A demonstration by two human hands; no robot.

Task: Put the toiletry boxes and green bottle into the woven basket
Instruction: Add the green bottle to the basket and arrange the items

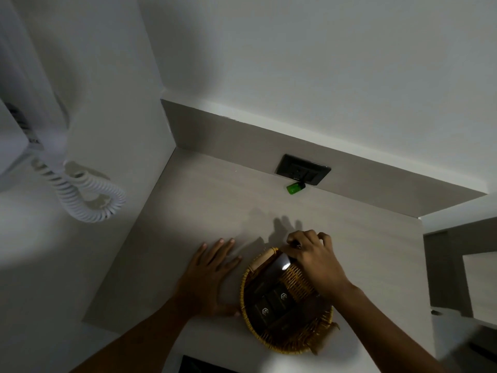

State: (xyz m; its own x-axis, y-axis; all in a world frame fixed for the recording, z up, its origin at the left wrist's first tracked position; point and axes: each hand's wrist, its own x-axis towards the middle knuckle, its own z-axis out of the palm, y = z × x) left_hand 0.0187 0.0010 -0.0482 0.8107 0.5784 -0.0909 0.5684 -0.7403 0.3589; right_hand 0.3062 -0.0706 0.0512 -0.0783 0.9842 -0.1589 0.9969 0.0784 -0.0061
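The bottle (293, 188) at twelve o'clock is bright green with a dark cap. The basket (282, 343) is golden-yellow weave. The boxes (269, 305) inside are dark brown with small white hexagon marks. The tabletop (204, 200) is pale beige; the socket (303, 169) is black.

Dim scene, hand shadows on counter (188, 189) — wide-angle bending, blurred lower right

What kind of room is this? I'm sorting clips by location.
Probably a hotel room: a wall phone with a coiled cord, dark branded toiletry boxes in a woven basket, and a small green bottle below a wall socket.
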